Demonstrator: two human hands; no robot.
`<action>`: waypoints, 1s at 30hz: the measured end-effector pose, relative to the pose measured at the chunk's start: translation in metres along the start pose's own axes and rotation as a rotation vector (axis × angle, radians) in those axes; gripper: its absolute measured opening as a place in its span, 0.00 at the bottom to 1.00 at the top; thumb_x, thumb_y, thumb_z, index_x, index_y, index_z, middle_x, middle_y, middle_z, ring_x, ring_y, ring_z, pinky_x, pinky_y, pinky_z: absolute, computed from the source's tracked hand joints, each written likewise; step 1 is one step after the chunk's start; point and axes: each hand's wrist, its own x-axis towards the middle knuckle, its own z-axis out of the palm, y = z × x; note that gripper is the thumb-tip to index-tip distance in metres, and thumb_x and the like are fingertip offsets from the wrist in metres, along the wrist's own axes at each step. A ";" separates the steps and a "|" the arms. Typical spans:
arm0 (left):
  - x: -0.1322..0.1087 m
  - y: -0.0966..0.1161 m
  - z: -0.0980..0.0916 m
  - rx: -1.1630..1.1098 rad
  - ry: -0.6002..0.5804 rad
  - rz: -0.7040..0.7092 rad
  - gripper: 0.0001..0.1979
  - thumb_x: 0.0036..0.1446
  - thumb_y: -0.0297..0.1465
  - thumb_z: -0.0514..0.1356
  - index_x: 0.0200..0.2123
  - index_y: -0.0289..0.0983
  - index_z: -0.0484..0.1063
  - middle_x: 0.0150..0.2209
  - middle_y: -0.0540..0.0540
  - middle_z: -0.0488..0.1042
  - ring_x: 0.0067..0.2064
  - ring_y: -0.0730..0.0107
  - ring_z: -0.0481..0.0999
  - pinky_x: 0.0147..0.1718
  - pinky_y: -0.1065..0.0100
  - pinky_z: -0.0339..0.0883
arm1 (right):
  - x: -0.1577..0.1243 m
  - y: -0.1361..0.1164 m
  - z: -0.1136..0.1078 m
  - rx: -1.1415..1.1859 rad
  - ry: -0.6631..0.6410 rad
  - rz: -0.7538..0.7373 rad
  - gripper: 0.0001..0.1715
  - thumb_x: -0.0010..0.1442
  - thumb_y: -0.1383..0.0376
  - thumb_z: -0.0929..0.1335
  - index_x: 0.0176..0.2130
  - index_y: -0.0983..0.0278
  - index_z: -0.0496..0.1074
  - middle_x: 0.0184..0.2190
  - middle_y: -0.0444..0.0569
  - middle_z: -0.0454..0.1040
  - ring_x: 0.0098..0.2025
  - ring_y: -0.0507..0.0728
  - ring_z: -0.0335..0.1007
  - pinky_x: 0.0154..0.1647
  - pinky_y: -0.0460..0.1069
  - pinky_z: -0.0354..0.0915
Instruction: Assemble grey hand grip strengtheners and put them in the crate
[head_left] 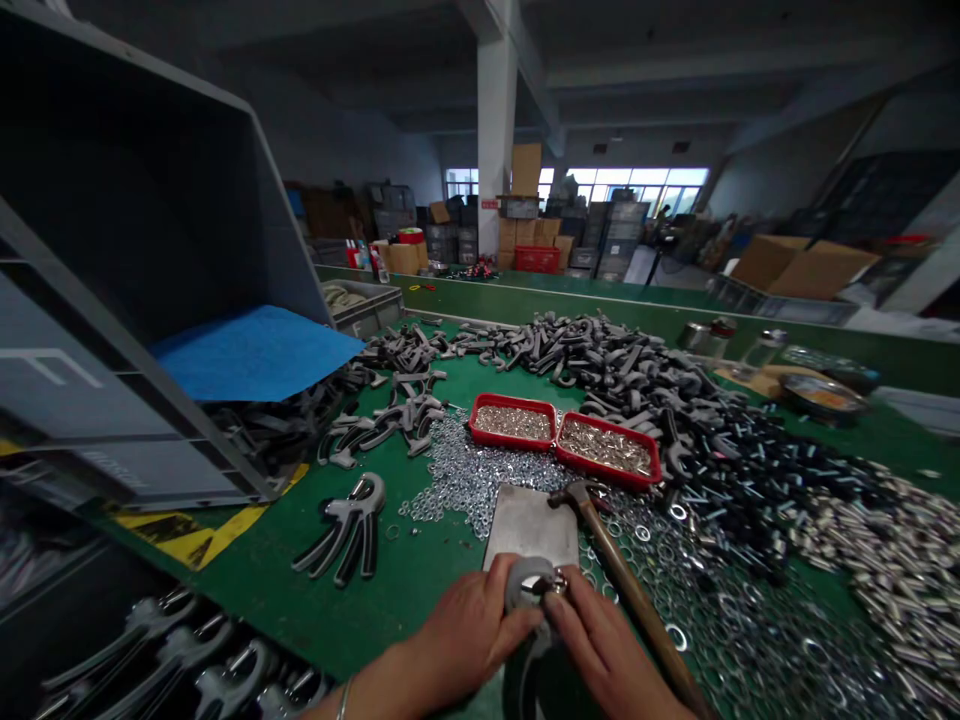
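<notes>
My left hand (466,632) is wrapped round the head of a grey curved handle part (528,583) at the near edge of the green table (420,590). My right hand (604,650) pinches a small metal piece (556,583) against the top of that part. Both hands sit just in front of a flat metal plate (529,525). A wooden-handled hammer (626,585) lies to the right of the plate, its head resting by the plate's far corner.
Two red trays (564,436) of small metal parts sit behind the plate, with loose washers (465,480) around. Piles of grey handles (600,360) and black and silver parts (795,490) cover the right. A tipped grey crate (142,260) with a blue sheet stands left.
</notes>
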 end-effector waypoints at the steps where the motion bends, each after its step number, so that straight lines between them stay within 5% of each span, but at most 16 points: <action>1: -0.001 0.000 -0.003 0.032 -0.044 0.033 0.23 0.66 0.44 0.51 0.55 0.34 0.61 0.47 0.34 0.77 0.48 0.48 0.78 0.46 0.54 0.69 | -0.002 0.002 0.001 0.026 -0.029 0.020 0.23 0.68 0.50 0.59 0.51 0.60 0.71 0.45 0.54 0.80 0.46 0.59 0.77 0.48 0.50 0.70; 4: -0.003 0.003 -0.009 0.115 -0.165 0.090 0.27 0.61 0.49 0.58 0.52 0.33 0.65 0.42 0.33 0.79 0.42 0.45 0.80 0.38 0.56 0.71 | -0.008 0.005 0.006 0.118 -0.129 0.050 0.25 0.69 0.50 0.59 0.55 0.60 0.70 0.53 0.55 0.76 0.56 0.60 0.72 0.57 0.52 0.66; 11: 0.021 0.002 -0.017 0.250 -0.249 0.149 0.33 0.61 0.53 0.55 0.54 0.29 0.67 0.38 0.31 0.80 0.37 0.43 0.81 0.32 0.58 0.70 | 0.007 0.008 0.007 0.055 -0.189 0.062 0.22 0.71 0.52 0.57 0.52 0.60 0.70 0.48 0.51 0.78 0.52 0.57 0.73 0.55 0.49 0.66; 15: 0.071 -0.017 -0.021 0.237 -0.151 0.122 0.30 0.60 0.50 0.58 0.54 0.31 0.69 0.41 0.33 0.80 0.39 0.48 0.82 0.33 0.61 0.72 | 0.062 0.028 -0.020 -0.258 -0.135 0.059 0.19 0.69 0.55 0.61 0.42 0.64 0.74 0.33 0.48 0.79 0.35 0.56 0.76 0.37 0.46 0.68; 20: 0.131 -0.021 -0.037 0.494 -0.030 0.143 0.14 0.56 0.43 0.66 0.34 0.37 0.79 0.29 0.38 0.80 0.33 0.49 0.81 0.34 0.60 0.72 | 0.129 0.062 -0.099 -0.568 0.118 0.044 0.13 0.66 0.62 0.64 0.44 0.64 0.76 0.45 0.55 0.75 0.50 0.61 0.70 0.52 0.52 0.61; 23: 0.172 -0.007 -0.050 0.539 -0.016 0.194 0.10 0.59 0.37 0.63 0.35 0.36 0.79 0.31 0.37 0.80 0.35 0.49 0.81 0.38 0.58 0.72 | 0.153 0.081 -0.136 -0.712 0.194 0.085 0.14 0.66 0.63 0.64 0.37 0.65 0.78 0.42 0.57 0.75 0.49 0.63 0.69 0.50 0.52 0.61; 30: 0.289 0.022 -0.036 0.610 0.067 0.317 0.07 0.60 0.22 0.59 0.35 0.34 0.78 0.38 0.36 0.81 0.43 0.54 0.80 0.47 0.59 0.68 | 0.198 0.107 -0.134 -0.850 0.170 0.092 0.09 0.63 0.66 0.66 0.40 0.64 0.77 0.43 0.56 0.76 0.49 0.61 0.69 0.44 0.50 0.63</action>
